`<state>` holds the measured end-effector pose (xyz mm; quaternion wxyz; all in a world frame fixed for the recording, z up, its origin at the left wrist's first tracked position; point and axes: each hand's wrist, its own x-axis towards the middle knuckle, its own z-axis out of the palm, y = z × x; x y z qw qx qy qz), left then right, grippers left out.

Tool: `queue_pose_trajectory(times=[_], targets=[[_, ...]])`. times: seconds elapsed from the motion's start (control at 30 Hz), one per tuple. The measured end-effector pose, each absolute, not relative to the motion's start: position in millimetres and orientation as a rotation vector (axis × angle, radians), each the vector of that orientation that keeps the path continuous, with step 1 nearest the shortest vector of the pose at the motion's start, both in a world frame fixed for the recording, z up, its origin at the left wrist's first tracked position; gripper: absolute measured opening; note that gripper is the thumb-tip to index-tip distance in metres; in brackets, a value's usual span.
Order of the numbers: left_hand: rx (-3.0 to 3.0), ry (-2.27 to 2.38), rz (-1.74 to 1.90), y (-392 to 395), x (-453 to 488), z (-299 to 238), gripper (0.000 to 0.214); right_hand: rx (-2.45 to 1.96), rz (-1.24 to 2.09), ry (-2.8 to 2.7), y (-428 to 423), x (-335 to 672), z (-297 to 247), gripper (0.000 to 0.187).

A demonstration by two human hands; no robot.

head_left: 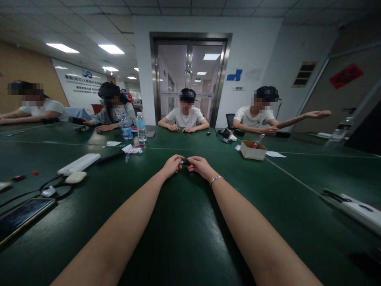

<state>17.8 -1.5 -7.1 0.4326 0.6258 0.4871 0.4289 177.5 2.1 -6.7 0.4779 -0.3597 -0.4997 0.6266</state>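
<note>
Both my arms reach forward over the dark green table (178,238). Between my fingertips is a small black object (186,162) with a silvery end; its exact kind is too small to make out. The fingers of my left hand (172,165) are closed at the silvery end. My right hand (201,167), with a bracelet (215,180) at the wrist, pinches the black end. Parts of the object are hidden by the fingers.
At left lie a phone (25,216), cables, a white power bank-like block (79,163) and a white rounded piece (76,177). Two water bottles (141,128) stand farther back. A small box (253,151) sits ahead right, a white device (361,212) at far right. Several people sit opposite.
</note>
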Motion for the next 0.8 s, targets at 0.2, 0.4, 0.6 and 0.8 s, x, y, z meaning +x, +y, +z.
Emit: queue_pose_trajectory(times=[0.2, 0.4, 0.6, 0.8], targets=[[1.560, 1.197, 1.039, -3.9, 18.2, -4.2, 0.025, -0.880, 1.539, -1.225, 0.9, 176.8, -5.0, 0.004], [1.550, 1.194, 1.064, -1.9, 16.7, -5.9, 0.028, -0.886, 1.530, -1.233, -0.5, 176.9, -3.6, 0.005], [1.519, 1.214, 1.062, -1.5, 16.3, -5.3, 0.028, -0.882, 1.528, -1.230, 0.8, 176.8, -4.6, 0.007], [1.526, 1.221, 1.064, -3.5, 16.9, -3.4, 0.027, -0.887, 1.522, -1.237, 1.9, 177.2, -5.6, 0.005]])
